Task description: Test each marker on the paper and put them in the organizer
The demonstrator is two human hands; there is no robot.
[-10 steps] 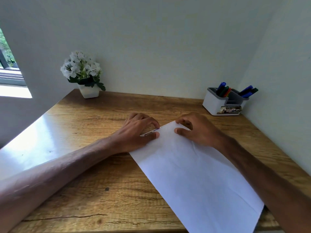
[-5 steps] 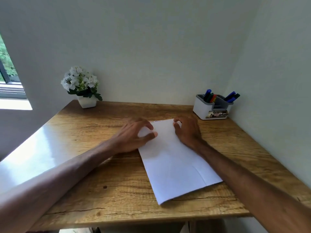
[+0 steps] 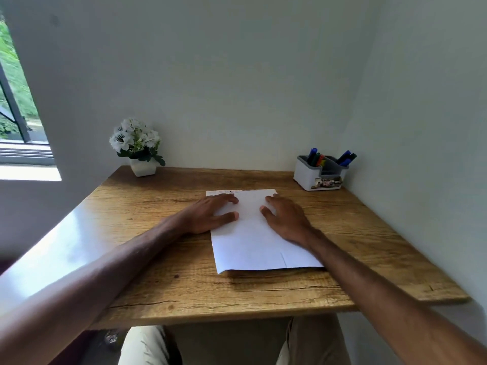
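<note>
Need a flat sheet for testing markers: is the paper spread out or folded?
Spread out. The paper lies unfolded on the desk under the left hand and right hand; a crease shows near its front edge.

Open stretch of brown wooden desktop (image 3: 184,285) between the white potted flowers (image 3: 137,146) back-left and the white-grey plastic marker organizer (image 3: 307,177) back-right, pale walls (image 3: 237,101) hugging both.

paper (image 3: 253,243) turned from diagonal to straight, left grip (image 3: 210,214) released its corner, right grip (image 3: 286,219) flattened
</note>
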